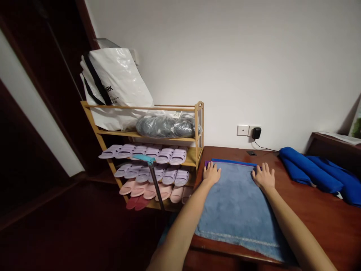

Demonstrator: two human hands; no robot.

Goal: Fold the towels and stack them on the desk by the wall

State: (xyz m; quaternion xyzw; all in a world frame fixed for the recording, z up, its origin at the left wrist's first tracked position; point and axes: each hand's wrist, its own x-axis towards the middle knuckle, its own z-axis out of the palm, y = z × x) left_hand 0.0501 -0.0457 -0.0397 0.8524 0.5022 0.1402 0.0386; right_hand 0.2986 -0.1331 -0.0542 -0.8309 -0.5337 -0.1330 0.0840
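Observation:
A grey-blue towel point(239, 203) with a pale stitched near edge lies spread on the reddish-brown table point(316, 233). Along its far edge runs a strip of brighter blue and purple cloth point(234, 162). My left hand point(212, 174) presses on the far left corner, its fingers spread and pointing away from me. On the far right corner rests my right hand point(264, 176), also with fingers apart. Both palms face down, and neither hand grasps the fabric. What lies under the palms is hidden.
Two rolled blue cloths point(313, 173) lie at the table's right. Left of the table stands a wooden shoe rack point(199, 131) with several slippers point(166, 154), a plastic-wrapped grey bundle point(169, 126) and a white bag point(121, 75). A blue-headed pole point(155, 180) stands before it. A black plug point(256, 133) sits in the wall.

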